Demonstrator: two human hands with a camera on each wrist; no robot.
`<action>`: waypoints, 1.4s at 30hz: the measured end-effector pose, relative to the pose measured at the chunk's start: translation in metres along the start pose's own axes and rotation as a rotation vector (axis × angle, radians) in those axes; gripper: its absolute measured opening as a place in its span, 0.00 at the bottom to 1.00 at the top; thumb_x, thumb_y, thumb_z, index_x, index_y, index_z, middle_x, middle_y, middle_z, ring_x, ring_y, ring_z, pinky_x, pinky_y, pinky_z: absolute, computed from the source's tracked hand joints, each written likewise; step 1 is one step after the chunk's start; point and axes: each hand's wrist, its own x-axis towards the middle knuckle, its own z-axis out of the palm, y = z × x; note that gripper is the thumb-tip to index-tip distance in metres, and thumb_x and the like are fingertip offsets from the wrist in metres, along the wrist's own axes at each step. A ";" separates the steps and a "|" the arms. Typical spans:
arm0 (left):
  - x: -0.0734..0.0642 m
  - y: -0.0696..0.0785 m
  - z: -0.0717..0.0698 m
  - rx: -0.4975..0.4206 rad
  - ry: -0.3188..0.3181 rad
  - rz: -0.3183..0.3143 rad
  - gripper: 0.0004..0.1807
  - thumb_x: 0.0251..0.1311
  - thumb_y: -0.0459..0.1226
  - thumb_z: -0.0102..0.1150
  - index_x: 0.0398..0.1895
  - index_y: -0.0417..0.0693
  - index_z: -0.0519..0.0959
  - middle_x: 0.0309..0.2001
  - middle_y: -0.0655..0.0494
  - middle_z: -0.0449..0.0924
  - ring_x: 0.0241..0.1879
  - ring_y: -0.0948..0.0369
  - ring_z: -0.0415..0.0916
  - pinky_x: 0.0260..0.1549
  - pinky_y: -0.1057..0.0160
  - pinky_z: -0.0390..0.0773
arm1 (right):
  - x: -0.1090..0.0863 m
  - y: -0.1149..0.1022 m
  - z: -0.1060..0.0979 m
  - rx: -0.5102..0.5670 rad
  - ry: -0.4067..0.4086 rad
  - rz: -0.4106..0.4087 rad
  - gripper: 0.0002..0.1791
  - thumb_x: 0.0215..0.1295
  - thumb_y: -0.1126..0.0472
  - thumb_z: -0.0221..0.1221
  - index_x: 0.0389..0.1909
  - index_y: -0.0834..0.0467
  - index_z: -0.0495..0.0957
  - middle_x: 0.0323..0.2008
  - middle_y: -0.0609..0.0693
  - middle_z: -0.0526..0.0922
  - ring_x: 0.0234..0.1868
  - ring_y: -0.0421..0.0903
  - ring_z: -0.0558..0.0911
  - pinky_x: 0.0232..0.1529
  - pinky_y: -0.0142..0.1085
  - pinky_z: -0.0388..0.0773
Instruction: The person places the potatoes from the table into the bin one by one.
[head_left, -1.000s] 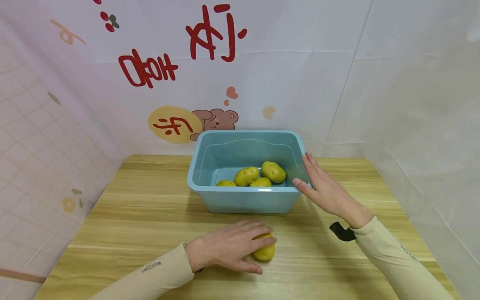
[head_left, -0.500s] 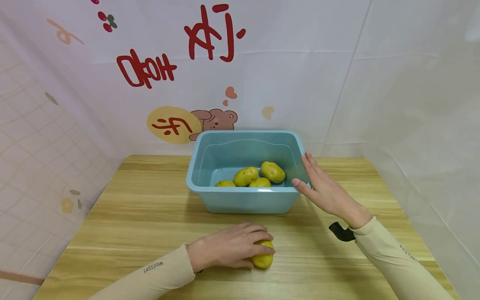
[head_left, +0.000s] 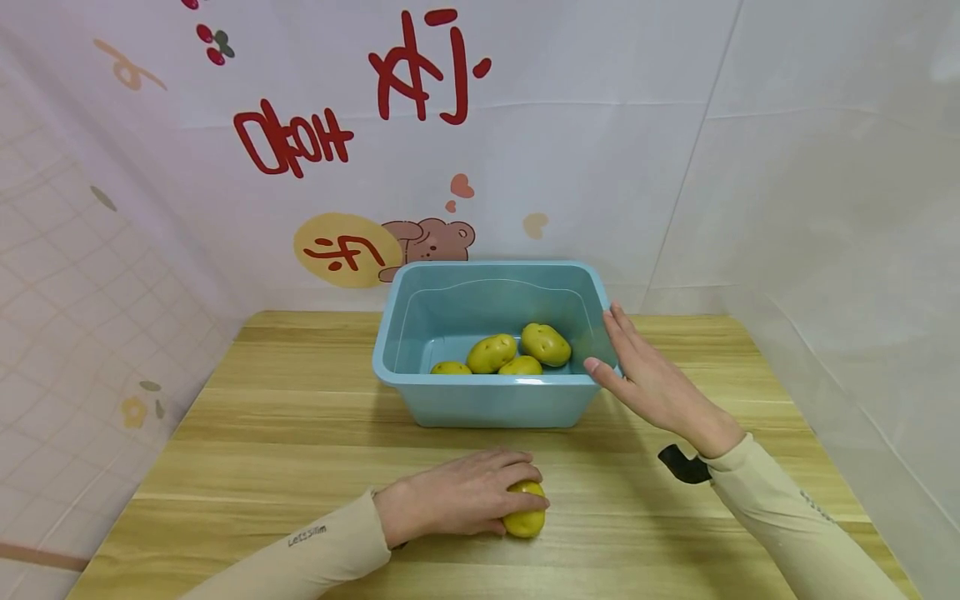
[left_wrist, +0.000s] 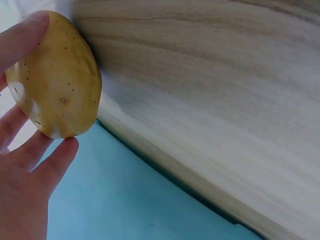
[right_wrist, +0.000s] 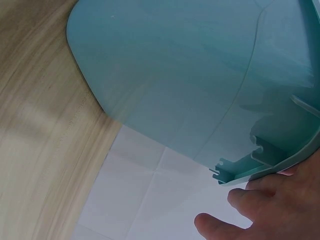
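My left hand (head_left: 468, 493) grips a yellow potato (head_left: 525, 518) in front of the bin, at or just over the table. In the left wrist view, the thumb lies on one side of the potato (left_wrist: 62, 80) and the fingertips on the other; its skin has small dark specks. The light blue plastic bin (head_left: 491, 404) stands at the table's back with several potatoes inside, among them one potato (head_left: 546, 344) near the right wall. Fairly straight fingers of my right hand (head_left: 652, 375) rest on the bin's right rim. The front wall partly hides the nearest potatoes.
The wood-grain table (head_left: 285, 433) runs back to a white printed wall sheet (head_left: 600, 125) close behind the bin. Similar sheets stand at the left and right. A black strap piece (head_left: 684, 463) sticks out by the right wrist.
My left hand has closed its fingers and thumb around the potato, which has shifted slightly toward me. The right hand stays on the rim, and the bin has not moved.
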 end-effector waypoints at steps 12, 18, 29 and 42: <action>-0.004 -0.001 -0.008 -0.005 0.072 -0.025 0.33 0.62 0.52 0.72 0.70 0.62 0.76 0.67 0.56 0.71 0.67 0.59 0.67 0.68 0.62 0.68 | 0.000 0.000 0.000 -0.002 -0.011 0.001 0.48 0.80 0.37 0.45 0.84 0.58 0.34 0.83 0.50 0.30 0.83 0.57 0.40 0.76 0.63 0.50; -0.006 -0.002 -0.020 -0.021 0.130 -0.047 0.32 0.61 0.54 0.72 0.69 0.63 0.76 0.65 0.57 0.72 0.66 0.59 0.67 0.66 0.61 0.70 | 0.000 0.000 -0.001 0.001 -0.013 0.004 0.48 0.80 0.37 0.45 0.84 0.58 0.34 0.83 0.50 0.30 0.83 0.57 0.40 0.76 0.63 0.50; -0.009 -0.001 -0.042 -0.011 0.217 -0.066 0.32 0.60 0.54 0.72 0.67 0.64 0.77 0.63 0.57 0.74 0.64 0.58 0.70 0.61 0.60 0.74 | 0.000 0.001 0.000 0.001 -0.012 0.000 0.48 0.80 0.37 0.45 0.84 0.58 0.34 0.83 0.51 0.31 0.83 0.58 0.41 0.75 0.64 0.50; -0.018 -0.003 -0.075 0.033 0.377 -0.058 0.35 0.53 0.50 0.78 0.66 0.59 0.77 0.62 0.54 0.76 0.66 0.54 0.70 0.62 0.56 0.75 | 0.001 0.002 0.000 0.000 -0.004 -0.001 0.48 0.80 0.37 0.45 0.84 0.58 0.35 0.83 0.51 0.31 0.83 0.58 0.41 0.75 0.64 0.51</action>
